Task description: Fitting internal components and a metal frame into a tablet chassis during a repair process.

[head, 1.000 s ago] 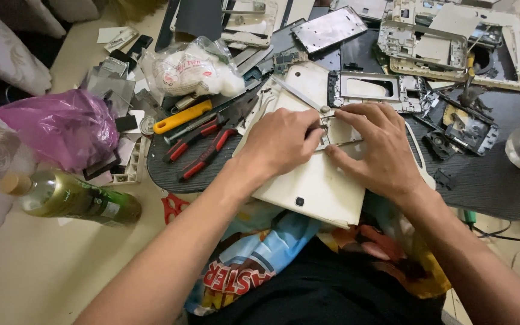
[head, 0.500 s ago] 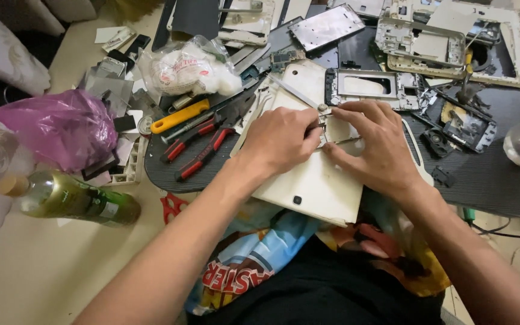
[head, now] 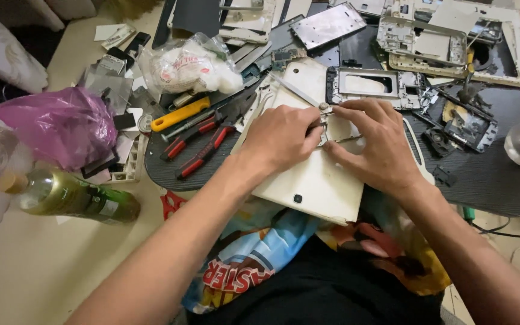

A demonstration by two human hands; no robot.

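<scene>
Wide dark ribbed mat point(head: 489, 180) spread over the pale floor point(head: 43, 265), crowded with stripped frames and boards, and right in the middle lies the white tablet shell point(head: 320, 180), face down, smooth matte plastic with rounded corners, its near edge hanging over the person's lap. Both hands are on its upper half. Left hand point(head: 284, 141) is curled knuckles-up, fingers pinched round something small and metallic at the seam; what exactly, I cannot tell. Right hand point(head: 374, 147) lies flatter, fingers spread and pressing the shell, fingertips meeting the left at that same spot. The back looks still mostly seated, so the prying seems at an early stage, with most of the edge left to free. Left of it, red-handled pliers point(head: 203, 150) and a yellow-handled tool point(head: 182, 114), glossy grips. Further left, a crinkled purple bag point(head: 55, 126), a green glass bottle point(head: 73, 198) on its side, and a clear bag of white wadding point(head: 188, 69) behind.
</scene>
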